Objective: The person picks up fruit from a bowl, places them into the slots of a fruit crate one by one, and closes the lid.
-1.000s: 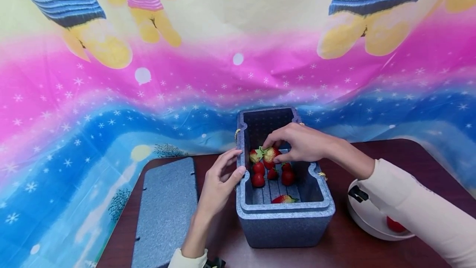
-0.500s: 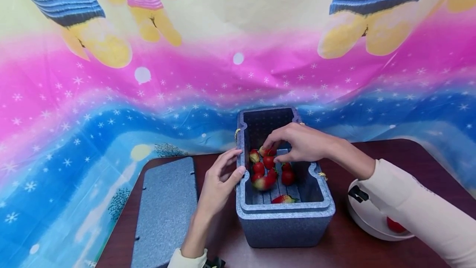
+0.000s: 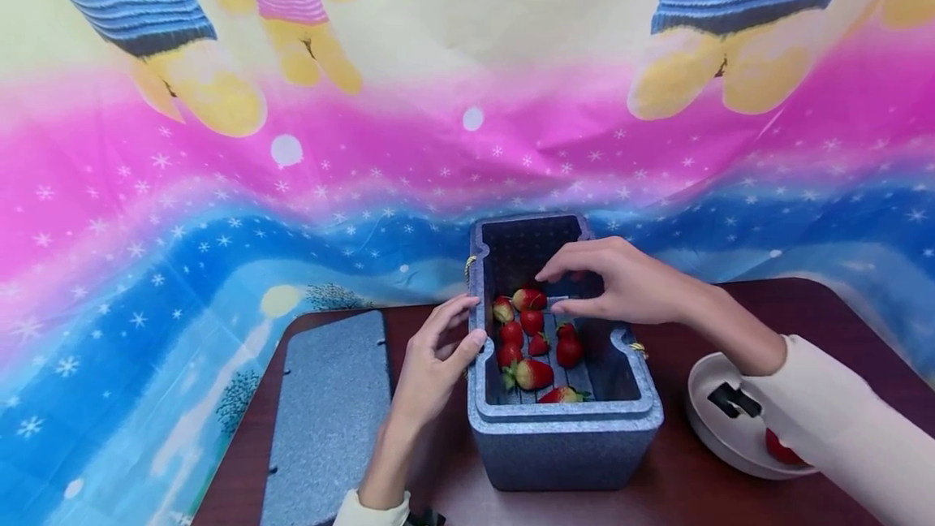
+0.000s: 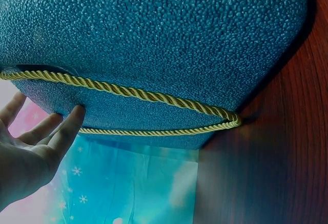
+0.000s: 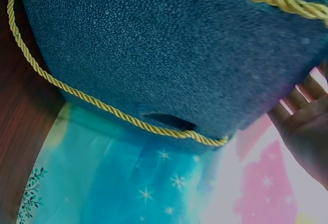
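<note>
A grey foam box stands lidless on the table, with several strawberries on its floor, among them a pale-tipped strawberry near the front left. My left hand rests its fingertips and thumb against the box's left rim; in the left wrist view, its straight fingers lie by the wall above a gold rope handle. Over the box's right side hangs my right hand, thumb and index finger apart with nothing between them. The right wrist view has the right hand at the rim, partly cut off.
A flat grey foam lid lies left of the box. To the right stands a shallow white dish holding a red fruit, partly under the right sleeve. A printed curtain hangs behind the table.
A strawberry under my right hand has dropped and come to lie at the box's front left. My right hand has drawn back to the right, fingers empty. The left hand stays at the rim.
</note>
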`<action>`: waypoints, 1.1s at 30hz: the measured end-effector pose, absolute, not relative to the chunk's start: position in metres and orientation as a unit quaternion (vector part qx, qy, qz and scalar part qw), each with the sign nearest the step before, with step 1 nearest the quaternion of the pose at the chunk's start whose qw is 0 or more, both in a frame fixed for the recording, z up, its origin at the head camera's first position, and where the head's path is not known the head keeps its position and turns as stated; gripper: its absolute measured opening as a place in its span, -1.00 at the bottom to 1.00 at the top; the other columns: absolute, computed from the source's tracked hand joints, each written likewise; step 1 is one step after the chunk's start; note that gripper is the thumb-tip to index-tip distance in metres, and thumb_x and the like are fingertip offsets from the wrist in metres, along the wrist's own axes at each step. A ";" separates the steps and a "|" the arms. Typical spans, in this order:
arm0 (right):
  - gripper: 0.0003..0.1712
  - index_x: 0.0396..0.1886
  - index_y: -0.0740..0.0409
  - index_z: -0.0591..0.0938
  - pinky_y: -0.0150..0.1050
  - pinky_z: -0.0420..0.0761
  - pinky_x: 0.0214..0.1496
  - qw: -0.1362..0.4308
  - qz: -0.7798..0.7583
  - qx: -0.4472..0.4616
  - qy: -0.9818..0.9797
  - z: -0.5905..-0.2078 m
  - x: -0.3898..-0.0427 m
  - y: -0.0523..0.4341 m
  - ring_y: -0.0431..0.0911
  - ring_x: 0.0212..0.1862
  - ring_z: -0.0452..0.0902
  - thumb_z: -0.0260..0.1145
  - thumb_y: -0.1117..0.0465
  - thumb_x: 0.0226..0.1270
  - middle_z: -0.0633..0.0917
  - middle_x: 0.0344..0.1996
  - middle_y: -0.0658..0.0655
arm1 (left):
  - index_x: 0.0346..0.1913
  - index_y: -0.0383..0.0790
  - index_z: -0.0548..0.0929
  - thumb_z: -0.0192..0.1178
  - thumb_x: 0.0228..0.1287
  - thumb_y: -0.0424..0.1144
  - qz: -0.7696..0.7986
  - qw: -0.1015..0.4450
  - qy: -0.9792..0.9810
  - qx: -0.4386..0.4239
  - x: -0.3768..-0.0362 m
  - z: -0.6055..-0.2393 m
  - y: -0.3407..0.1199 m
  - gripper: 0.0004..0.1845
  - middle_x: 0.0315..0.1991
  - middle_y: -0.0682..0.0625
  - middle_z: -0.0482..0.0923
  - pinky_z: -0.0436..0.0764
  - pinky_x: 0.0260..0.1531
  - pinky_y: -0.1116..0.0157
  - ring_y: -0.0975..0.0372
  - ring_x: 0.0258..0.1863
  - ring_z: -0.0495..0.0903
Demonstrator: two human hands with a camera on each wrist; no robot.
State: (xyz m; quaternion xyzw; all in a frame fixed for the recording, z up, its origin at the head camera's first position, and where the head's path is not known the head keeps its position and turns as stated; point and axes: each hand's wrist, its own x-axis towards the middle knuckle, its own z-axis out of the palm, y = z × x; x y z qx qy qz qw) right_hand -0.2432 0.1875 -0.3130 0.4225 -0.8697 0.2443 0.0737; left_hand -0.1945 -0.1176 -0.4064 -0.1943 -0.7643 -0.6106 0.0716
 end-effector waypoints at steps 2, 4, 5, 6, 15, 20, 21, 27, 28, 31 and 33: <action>-0.56 0.22 -0.17 0.75 -0.02 0.79 0.12 0.093 0.245 0.421 -0.869 -0.311 -0.236 0.194 -0.19 0.14 0.74 0.59 0.09 0.37 0.79 0.10 -0.17 | 0.44 0.08 0.61 0.31 0.56 -0.12 -0.611 0.073 -0.763 -0.197 -0.195 -0.408 -0.118 -0.54 0.54 -0.04 0.47 0.68 0.26 -0.17 -0.05 0.45 0.56; -0.54 0.21 -0.19 0.75 -0.05 0.80 0.09 0.114 0.244 0.417 -0.868 -0.310 -0.229 0.202 -0.21 0.14 0.75 0.61 0.12 0.34 0.80 0.10 -0.19 | 0.45 0.07 0.61 0.31 0.56 -0.11 -0.611 0.074 -0.763 -0.197 -0.195 -0.408 -0.118 -0.53 0.54 -0.04 0.47 0.68 0.26 -0.17 -0.06 0.45 0.57; -0.52 0.21 -0.21 0.76 -0.08 0.80 0.07 0.126 0.242 0.414 -0.868 -0.309 -0.226 0.206 -0.21 0.13 0.75 0.62 0.14 0.31 0.80 0.10 -0.20 | 0.45 0.07 0.61 0.31 0.55 -0.11 -0.611 0.075 -0.763 -0.196 -0.195 -0.408 -0.118 -0.53 0.54 -0.04 0.47 0.68 0.26 -0.17 -0.06 0.45 0.57; -0.49 0.21 -0.23 0.75 -0.12 0.80 0.05 0.137 0.240 0.413 -0.868 -0.308 -0.222 0.210 -0.22 0.12 0.75 0.64 0.16 0.29 0.80 0.10 -0.21 | 0.44 0.08 0.61 0.32 0.55 -0.11 -0.611 0.074 -0.763 -0.195 -0.195 -0.408 -0.118 -0.54 0.54 -0.04 0.47 0.68 0.27 -0.18 -0.05 0.45 0.57; -0.31 0.22 -0.23 0.76 -0.57 0.61 0.09 0.200 0.235 0.391 -0.867 -0.310 -0.192 0.247 -0.38 0.08 0.70 0.73 0.28 0.05 0.78 0.08 -0.24 | 0.42 0.09 0.63 0.32 0.54 -0.12 -0.611 0.072 -0.765 -0.191 -0.194 -0.406 -0.117 -0.55 0.53 -0.02 0.48 0.67 0.27 -0.17 -0.03 0.46 0.56; -0.18 0.24 -0.27 0.75 -0.64 0.57 0.13 0.213 0.239 0.377 -0.869 -0.312 -0.178 0.262 -0.46 0.12 0.66 0.78 0.32 -0.08 0.78 0.08 -0.26 | 0.42 0.09 0.63 0.32 0.55 -0.11 -0.610 0.072 -0.766 -0.190 -0.194 -0.406 -0.117 -0.55 0.54 -0.01 0.47 0.67 0.28 -0.18 -0.03 0.47 0.56; -0.15 0.24 -0.29 0.74 -0.65 0.55 0.16 0.215 0.239 0.374 -0.870 -0.313 -0.176 0.265 -0.47 0.13 0.66 0.79 0.33 -0.11 0.78 0.08 -0.27 | 0.42 0.09 0.63 0.32 0.55 -0.11 -0.610 0.073 -0.766 -0.190 -0.194 -0.406 -0.117 -0.55 0.54 -0.01 0.47 0.67 0.28 -0.18 -0.03 0.47 0.56; -0.09 0.23 -0.33 0.74 -0.67 0.54 0.12 0.224 0.227 0.353 -0.879 -0.319 -0.165 0.282 -0.50 0.05 0.64 0.81 0.35 -0.19 0.77 0.08 -0.28 | 0.42 0.09 0.63 0.32 0.55 -0.12 -0.609 0.074 -0.767 -0.189 -0.194 -0.405 -0.116 -0.55 0.54 -0.01 0.47 0.67 0.27 -0.18 -0.02 0.47 0.56; -0.09 0.22 -0.33 0.74 -0.66 0.55 0.07 0.226 0.225 0.349 -0.882 -0.321 -0.164 0.285 -0.50 0.02 0.63 0.81 0.35 -0.20 0.77 0.07 -0.27 | 0.42 0.08 0.63 0.32 0.55 -0.13 -0.609 0.073 -0.767 -0.189 -0.194 -0.405 -0.116 -0.55 0.54 -0.02 0.47 0.67 0.27 -0.18 -0.02 0.47 0.55; -0.09 0.20 -0.35 0.75 -0.65 0.55 -0.01 0.233 0.214 0.335 -0.888 -0.327 -0.162 0.294 -0.52 -0.03 0.62 0.81 0.35 -0.23 0.78 0.05 -0.27 | 0.42 0.07 0.63 0.32 0.55 -0.13 -0.610 0.073 -0.766 -0.189 -0.194 -0.405 -0.116 -0.55 0.54 -0.02 0.47 0.66 0.27 -0.21 -0.03 0.47 0.55; -0.09 0.18 -0.37 0.76 -0.66 0.54 -0.03 0.237 0.209 0.319 -0.894 -0.332 -0.160 0.301 -0.55 -0.04 0.62 0.82 0.33 -0.26 0.78 0.03 -0.29 | 0.43 0.07 0.63 0.32 0.55 -0.13 -0.610 0.074 -0.766 -0.190 -0.194 -0.405 -0.116 -0.55 0.54 -0.03 0.47 0.66 0.27 -0.22 -0.03 0.47 0.55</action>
